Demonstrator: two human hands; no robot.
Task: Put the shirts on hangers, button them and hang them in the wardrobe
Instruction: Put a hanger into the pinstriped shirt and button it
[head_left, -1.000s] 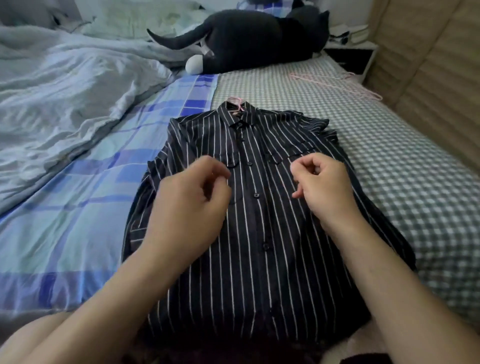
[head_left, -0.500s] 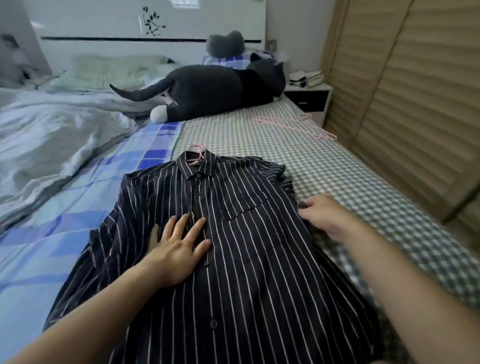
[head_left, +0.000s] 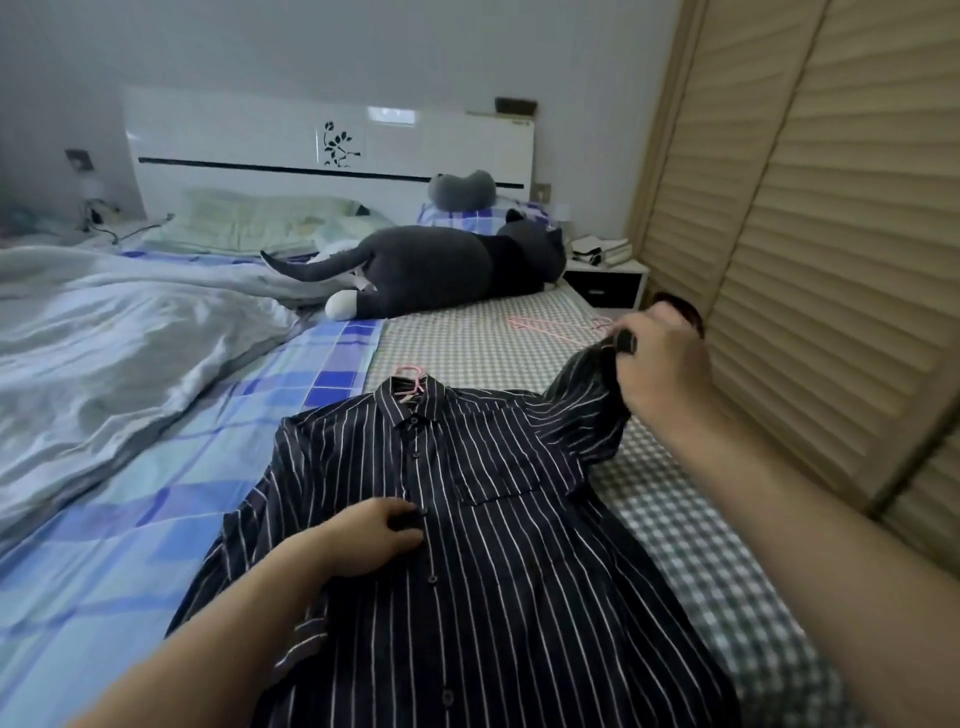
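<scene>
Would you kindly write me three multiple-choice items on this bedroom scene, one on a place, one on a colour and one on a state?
1. Where does the spare pink hanger lie?
A. On the checked sheet by the bedside table
B. On the grey duvet
C. On the green pillow

2. What colour is the hanger hook at the shirt's collar?
A. White
B. Pink
C. Black

3. What is the right hand doing?
A. Resting flat on the bed
B. Holding a book
C. Gripping and lifting a sleeve of the striped shirt

Answers:
1 A, it lies on the checked sheet near the bedside table.
2 B, a pink hook pokes out above the collar.
3 C, the fingers curl round the raised sleeve; the left hand rests on the placket.
</scene>
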